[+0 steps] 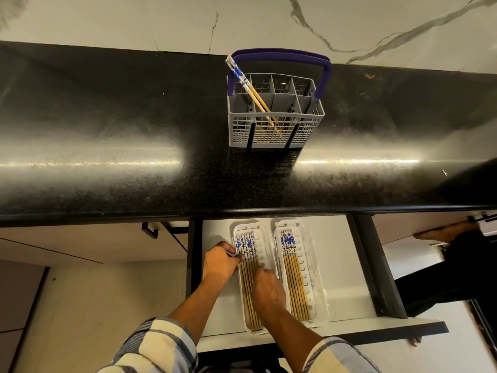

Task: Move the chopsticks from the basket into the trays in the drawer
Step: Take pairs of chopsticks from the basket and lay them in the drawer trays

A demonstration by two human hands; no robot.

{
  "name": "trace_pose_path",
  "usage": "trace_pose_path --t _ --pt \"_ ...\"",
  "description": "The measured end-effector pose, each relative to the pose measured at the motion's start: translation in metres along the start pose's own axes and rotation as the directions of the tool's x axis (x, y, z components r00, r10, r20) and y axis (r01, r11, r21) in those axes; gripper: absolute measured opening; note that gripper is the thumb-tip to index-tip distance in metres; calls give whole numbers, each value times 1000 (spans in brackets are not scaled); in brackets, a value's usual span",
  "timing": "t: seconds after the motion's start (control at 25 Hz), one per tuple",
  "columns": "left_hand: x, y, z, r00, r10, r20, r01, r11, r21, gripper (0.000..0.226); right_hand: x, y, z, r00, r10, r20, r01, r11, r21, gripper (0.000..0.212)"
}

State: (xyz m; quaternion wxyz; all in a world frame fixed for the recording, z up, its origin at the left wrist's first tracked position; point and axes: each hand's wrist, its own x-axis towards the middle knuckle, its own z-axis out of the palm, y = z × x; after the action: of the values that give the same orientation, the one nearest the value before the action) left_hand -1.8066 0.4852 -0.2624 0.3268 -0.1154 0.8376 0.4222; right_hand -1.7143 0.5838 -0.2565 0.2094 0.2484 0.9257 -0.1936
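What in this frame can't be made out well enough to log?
- Head view: the right hand covers the middle of the chopsticks in the left tray; its fingertip contact is hidden.
- Head view: whether the left hand pinches a chopstick or only touches is unclear.
- Head view: the basket walls hide its lower compartments; more than the two chopsticks could remain.

My right hand (266,289) covers the middle of the chopsticks in the left tray (265,261), so I cannot tell whether my fingers pinch any. My sleeves run off the bottom edge. The pair in the basket (274,130) hide their tips behind the grid wall (too dim to trace).
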Motion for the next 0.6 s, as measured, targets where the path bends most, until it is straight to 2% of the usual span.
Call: trace_pose_path --t 0.12,0.2,0.28,0.36,0.44,0.52,0.6 --pt "-9 2 -9 999 35 -2 -35 999 -1 26 -8 2 -11 999 -30 -15 31 999 31 32" --pt "-24 6 -21 998 64 24 -64 998 7 25 -13 2 -29 998 -57 -21 59 995 83 24" --pt "-39 18 -39 991 105 89 -107 994 15 21 -14 -4 -64 995 -86 -53 94 979 182 13" --pt "-52 49 -66 972 182 151 -182 983 -18 19 -9 -20 -120 982 -121 -146 162 937 310 6" --pt "-62 97 -94 950 278 142 -258 956 -140 17 1 -42 -184 930 -189 -316 311 862 400 5" --pt "-68 154 -120 941 333 55 -298 896 -328 12 22 -66 -240 836 -236 -495 452 808 378 6" --pt "-63 204 -138 930 364 -51 -346 819 -459 10 50 -89 -280 781 -259 -568 512 787 345 10"
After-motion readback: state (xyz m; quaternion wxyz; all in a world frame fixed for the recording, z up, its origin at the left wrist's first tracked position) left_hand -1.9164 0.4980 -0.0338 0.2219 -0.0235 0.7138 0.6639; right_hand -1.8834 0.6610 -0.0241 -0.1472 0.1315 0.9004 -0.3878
